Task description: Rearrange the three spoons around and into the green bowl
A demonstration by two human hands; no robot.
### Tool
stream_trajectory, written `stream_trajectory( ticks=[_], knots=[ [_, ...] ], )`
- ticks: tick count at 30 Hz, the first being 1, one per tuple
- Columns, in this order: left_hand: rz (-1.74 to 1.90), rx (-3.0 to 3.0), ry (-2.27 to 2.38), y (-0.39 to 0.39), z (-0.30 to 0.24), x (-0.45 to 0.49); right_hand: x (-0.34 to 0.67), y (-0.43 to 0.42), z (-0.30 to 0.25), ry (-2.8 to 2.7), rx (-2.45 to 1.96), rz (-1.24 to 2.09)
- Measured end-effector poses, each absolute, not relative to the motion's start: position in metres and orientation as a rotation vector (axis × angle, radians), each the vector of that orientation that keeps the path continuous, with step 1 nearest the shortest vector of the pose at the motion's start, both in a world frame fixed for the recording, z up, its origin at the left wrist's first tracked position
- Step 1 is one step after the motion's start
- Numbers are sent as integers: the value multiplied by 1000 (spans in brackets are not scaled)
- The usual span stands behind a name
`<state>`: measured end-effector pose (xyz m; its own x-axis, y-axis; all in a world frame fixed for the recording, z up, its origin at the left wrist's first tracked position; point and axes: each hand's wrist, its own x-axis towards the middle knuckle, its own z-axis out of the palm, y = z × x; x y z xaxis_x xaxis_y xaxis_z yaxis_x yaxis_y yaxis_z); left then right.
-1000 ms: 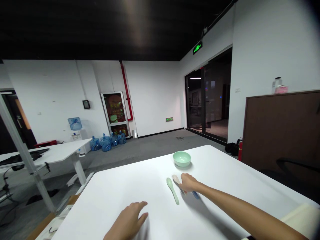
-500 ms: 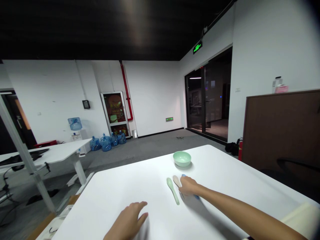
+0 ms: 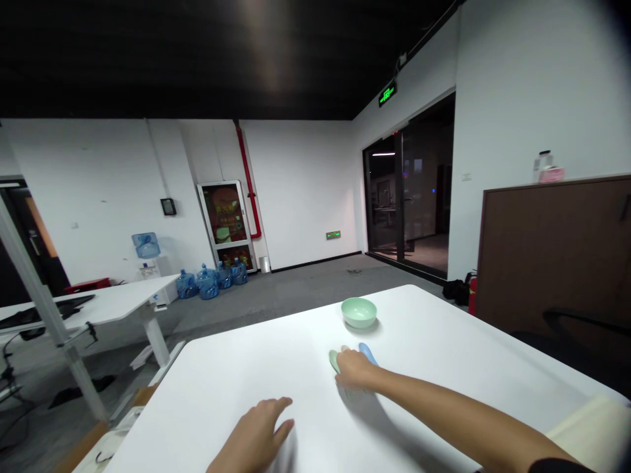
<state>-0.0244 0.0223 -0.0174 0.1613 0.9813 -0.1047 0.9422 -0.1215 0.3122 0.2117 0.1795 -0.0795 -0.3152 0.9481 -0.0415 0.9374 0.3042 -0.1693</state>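
A white table (image 3: pixel 444 348) holds a mint green bowl (image 3: pixel 359 312) and three spoons lying side by side. My right hand (image 3: pixel 353 370) reaches out over the spoons and covers most of them. Its fingers curl down onto the green spoon (image 3: pixel 334 359). The beige spoon's tip (image 3: pixel 344 348) peeks out above my knuckles, and the blue spoon (image 3: pixel 366 352) lies just right of the hand. Whether the fingers grip the green spoon is hidden. My left hand (image 3: pixel 252 437) lies flat on the table near its front edge, fingers together, holding nothing.
A second white desk (image 3: pixel 93 303) stands at the left with a metal post (image 3: pixel 44 295) in front. Blue water bottles (image 3: pixel 210 279) sit by the far wall. A brown cabinet (image 3: pixel 557 256) and a dark chair (image 3: pixel 582 328) stand at the right.
My right hand has slid left, from the blue and beige spoons onto the green spoon, uncovering the blue spoon's bowl. The left hand has stayed put.
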Motion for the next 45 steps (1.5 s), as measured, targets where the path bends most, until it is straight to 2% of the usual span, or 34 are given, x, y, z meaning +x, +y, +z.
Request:
stream_trajectory(
  ticks=[7,15,24,35,45],
  knots=[
    [163,2145,1842,21,-15,-23,213,183,-75,-2419,-1839,377],
    [184,2159,1838,25,-20,-25,293,202,-46,-2339,-1873,217],
    [197,2140,1832,23,-18,-23,371,211,-55,-2199,-2135,143],
    [162,2140,1849,25,-20,-24,386,213,-73,-2089,-2218,263],
    [161,2142,1844,27,-23,-27,381,213,-82,-2142,-2209,237]
  ],
)
